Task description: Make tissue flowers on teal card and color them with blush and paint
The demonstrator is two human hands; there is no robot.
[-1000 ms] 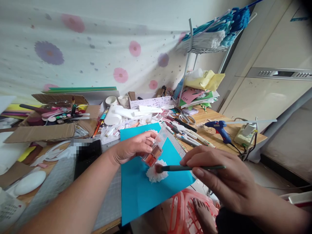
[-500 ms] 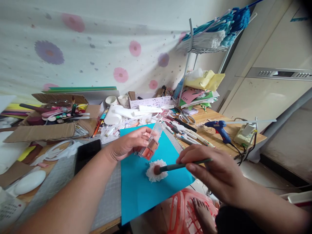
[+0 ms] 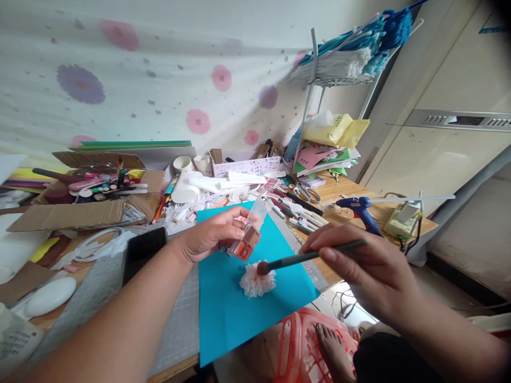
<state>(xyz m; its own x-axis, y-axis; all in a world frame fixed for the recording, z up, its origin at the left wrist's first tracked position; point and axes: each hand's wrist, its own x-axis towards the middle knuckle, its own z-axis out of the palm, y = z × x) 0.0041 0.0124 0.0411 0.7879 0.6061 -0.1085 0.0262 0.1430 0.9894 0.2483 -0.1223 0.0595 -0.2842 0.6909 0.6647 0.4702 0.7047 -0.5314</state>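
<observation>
Since the left hand (image 3: 211, 234) held an open palette (image 3: 244, 247) tilted near the ruffled flower (image 3: 255, 286) on blue paper (image 3: 229, 327), and the right hand (image 3: 359, 260) a brush (image 3: 293, 260) over it, a jolt risked shedding colour.

Light is soft, edges stretched, upper-right corner dark.

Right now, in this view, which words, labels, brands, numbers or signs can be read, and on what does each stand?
No text can be read with certainty.
White panel at the back of the table: rows of handwriting, too small.
Pink paper: dark handwriting, too blurred.
Yellow packet: dark marks, too small.
White item at the lower left edge: printed lines, too blurred.
</observation>
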